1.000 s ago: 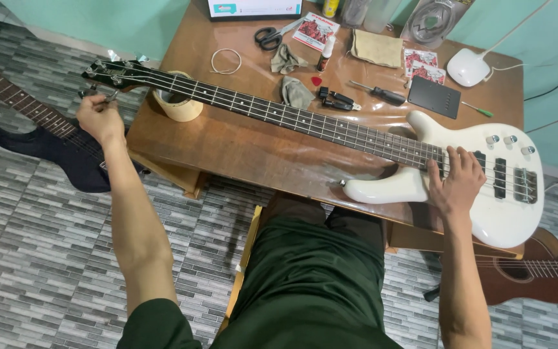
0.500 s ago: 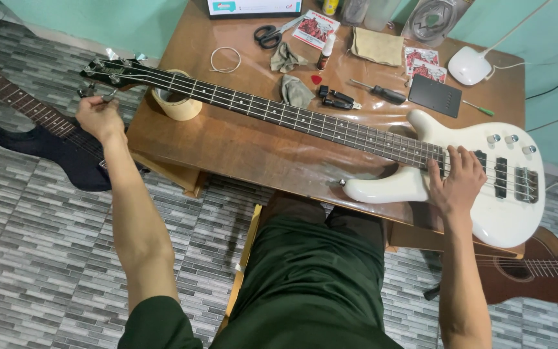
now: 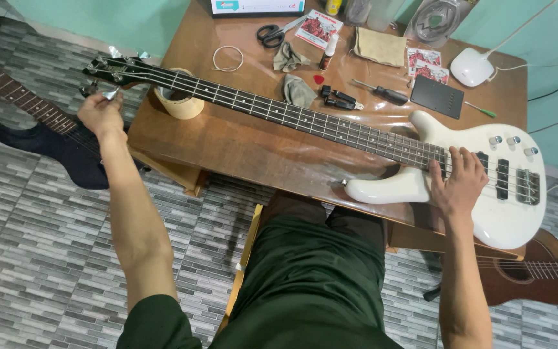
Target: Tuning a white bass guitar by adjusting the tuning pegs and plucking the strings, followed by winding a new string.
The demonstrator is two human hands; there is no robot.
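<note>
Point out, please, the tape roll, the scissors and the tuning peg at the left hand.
Tape roll [image 3: 179, 103], head view, its outer wall.
Scissors [image 3: 270, 33], head view, the black handles.
Tuning peg [image 3: 110, 94], head view, its metal key.

white bass guitar [image 3: 485, 187] across wooden table [image 3: 240, 142], left hand [image 3: 100, 115] at tuning peg [image 3: 110, 94], right hand [image 3: 456, 184] on strings

A white bass guitar [image 3: 485, 187] with a dark neck is laid flat across the wooden table, its body at the right end overhanging the near edge. The black headstock [image 3: 121, 70] is pointed left, past a roll of tape, and a tuning peg [image 3: 110, 94] is gripped there
</note>
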